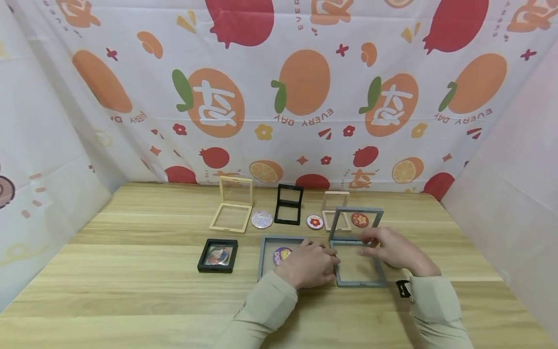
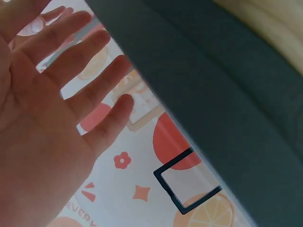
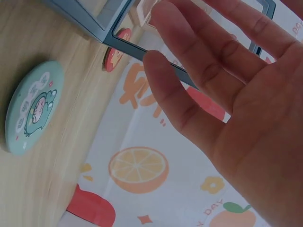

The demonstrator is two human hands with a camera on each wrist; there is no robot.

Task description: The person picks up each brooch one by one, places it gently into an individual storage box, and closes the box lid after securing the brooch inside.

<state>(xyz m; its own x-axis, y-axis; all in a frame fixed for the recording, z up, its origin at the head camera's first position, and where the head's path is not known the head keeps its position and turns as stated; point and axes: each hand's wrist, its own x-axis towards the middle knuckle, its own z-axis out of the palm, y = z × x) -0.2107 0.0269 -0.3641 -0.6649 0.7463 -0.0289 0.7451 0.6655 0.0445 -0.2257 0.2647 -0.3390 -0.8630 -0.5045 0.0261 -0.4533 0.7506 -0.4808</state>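
Observation:
A grey-blue display frame (image 1: 359, 284) stands hinged apart on the table, its lid (image 1: 359, 210) tilted up. At its left edge is my left hand (image 1: 310, 265), fingertips by the rim and fingers extended. The hand partly covers a second grey frame (image 1: 261, 261), which lies flat with a purple round badge (image 1: 281, 254) in it. Over the right side of the hinged frame is my right hand (image 1: 394, 249), fingers loosely bent near the lid's edge and holding nothing visible. In the right wrist view a teal cartoon badge (image 3: 35, 109) lies on the table.
Behind stand an open cream frame (image 1: 236, 179), an open black frame (image 1: 287, 222) and a pale pink frame (image 1: 336, 193). Near them lie lilac (image 1: 262, 219), white flower (image 1: 315, 222) and red (image 1: 360, 220) badges. A closed black frame (image 1: 202, 261) is at left, a black object (image 1: 403, 289) by the right cuff.

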